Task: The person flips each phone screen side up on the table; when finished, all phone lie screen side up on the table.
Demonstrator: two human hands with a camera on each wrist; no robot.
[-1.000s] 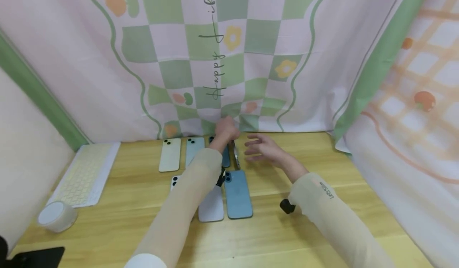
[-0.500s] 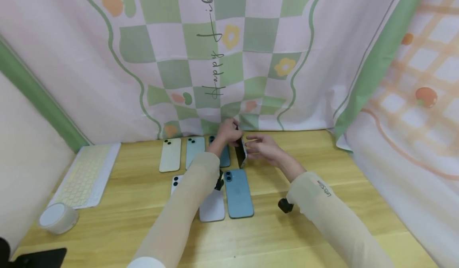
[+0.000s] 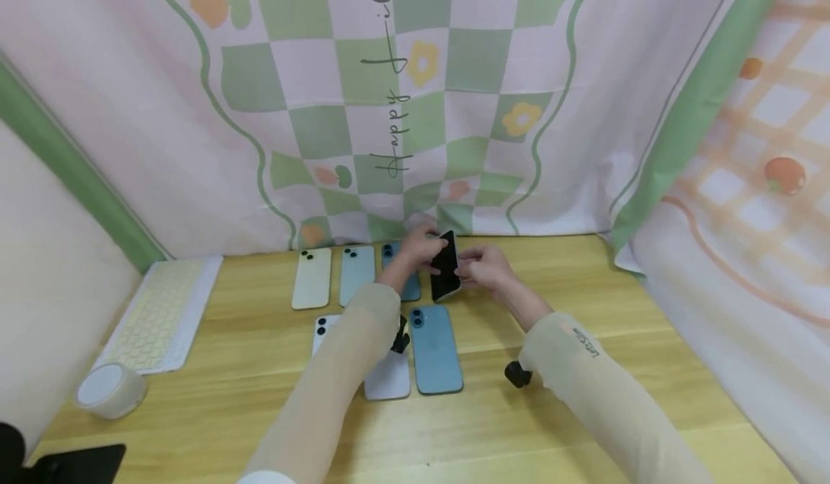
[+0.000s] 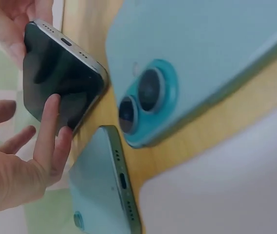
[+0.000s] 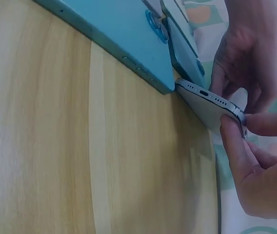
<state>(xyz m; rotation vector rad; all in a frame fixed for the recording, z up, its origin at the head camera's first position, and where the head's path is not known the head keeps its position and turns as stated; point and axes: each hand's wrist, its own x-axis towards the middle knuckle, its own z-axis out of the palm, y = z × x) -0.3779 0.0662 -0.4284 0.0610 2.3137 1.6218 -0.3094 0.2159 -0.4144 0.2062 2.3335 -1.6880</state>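
A smartphone (image 3: 446, 268) stands tilted near the back of the table, its black screen facing left and its pale back (image 5: 204, 108) visible in the right wrist view. My right hand (image 3: 488, 266) pinches its right edge between thumb and fingers (image 5: 233, 141). At its left is my left hand (image 3: 416, 249), fingers loosely spread; one fingertip (image 4: 53, 101) is on or just in front of the screen (image 4: 60, 73). Left of it lies a dark blue phone (image 3: 411, 289), partly covered by the left hand. In front lies a blue phone (image 3: 437, 351), back up.
A cream phone (image 3: 312, 279) and a light blue phone (image 3: 357, 271) complete the back row. White phones (image 3: 389, 379) lie partly under the left sleeve. A keyboard (image 3: 158, 315) and a round white-lidded container (image 3: 112, 390) are at left. A curtain (image 3: 363, 131) hangs behind the table.
The smartphone has turned from nearly edge-on to show its black screen. My right hand has closed in from the right and taken its edge, while my left fingers have loosened.
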